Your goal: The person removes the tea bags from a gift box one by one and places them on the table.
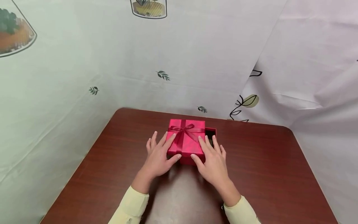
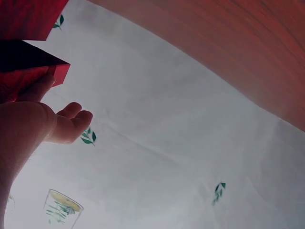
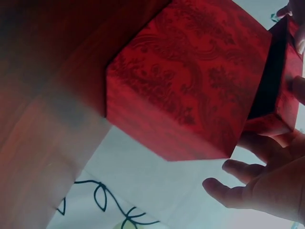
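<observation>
Clearly, the gift box point(image 3: 190, 71) stands half covered on the worktop point(image 1: 257, 168), in front of the person, its mouth facing up. The lid point(image 1: 191, 144) sits shifted toward the person's left, so a strip of the box's opening shows along the right side. That strip is dark, and I cannot tell what, if anything, lies inside. The lid's hollow faces down, dark too, as both wrist views show; whether it touches the rim or hangs just above it, I cannot tell.

From above, the lid looks about square, with no clear long axis. One ribbon band runs away from the person, another across; the bow point(image 1: 182, 128) has loops out to left and right, and its tails trail toward the person.

Both forearms reach forward and angle inward. The left hand point(image 1: 158, 158) holds the lid's left side and near corner, thumb in front, outer fingers spread wide. The right hand point(image 1: 213, 165) mirrors it, holding the right side, its outer fingers extended beside the box's opening.
</observation>
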`<state>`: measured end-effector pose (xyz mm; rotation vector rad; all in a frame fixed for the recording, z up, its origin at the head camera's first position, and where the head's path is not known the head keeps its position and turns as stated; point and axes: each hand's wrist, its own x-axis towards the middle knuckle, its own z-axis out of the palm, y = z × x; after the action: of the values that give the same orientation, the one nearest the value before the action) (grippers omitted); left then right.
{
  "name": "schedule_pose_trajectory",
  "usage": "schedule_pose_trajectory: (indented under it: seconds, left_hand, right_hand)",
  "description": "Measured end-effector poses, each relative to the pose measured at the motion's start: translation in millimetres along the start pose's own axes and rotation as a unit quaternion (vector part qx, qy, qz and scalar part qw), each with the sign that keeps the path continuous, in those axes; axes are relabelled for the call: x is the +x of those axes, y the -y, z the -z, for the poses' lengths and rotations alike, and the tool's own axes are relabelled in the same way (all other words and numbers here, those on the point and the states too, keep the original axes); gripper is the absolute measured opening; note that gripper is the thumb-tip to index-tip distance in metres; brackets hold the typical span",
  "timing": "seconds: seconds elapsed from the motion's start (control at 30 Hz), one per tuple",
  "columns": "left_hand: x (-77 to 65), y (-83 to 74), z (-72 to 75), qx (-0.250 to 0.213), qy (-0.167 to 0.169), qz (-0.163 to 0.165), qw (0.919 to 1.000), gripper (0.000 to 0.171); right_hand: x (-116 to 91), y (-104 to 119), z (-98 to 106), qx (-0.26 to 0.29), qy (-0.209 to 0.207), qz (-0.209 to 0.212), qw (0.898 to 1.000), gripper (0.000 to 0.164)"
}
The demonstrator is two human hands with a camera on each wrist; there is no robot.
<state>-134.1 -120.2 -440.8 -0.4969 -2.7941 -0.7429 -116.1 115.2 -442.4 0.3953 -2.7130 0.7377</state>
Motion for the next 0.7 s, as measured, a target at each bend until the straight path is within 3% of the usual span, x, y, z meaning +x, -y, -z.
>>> schedule_pose_trajectory:
  seconds: [0.33,0.7]
  left_hand:
    - [-6.6,16.4,13.6,-0.005,-0.025,0.009,0.9997,0.086]
    - [-14.0,31.1,25.9,-0.012,-0.021,0.035,0.9991,0.088]
  right_hand:
    - [12.6,17.9,-8.9,-0.002,0.008,0.023,1.000,0.078]
    - [19.0,31.1,-22.5,-0.005,0.031,0.040,0.999,0.079]
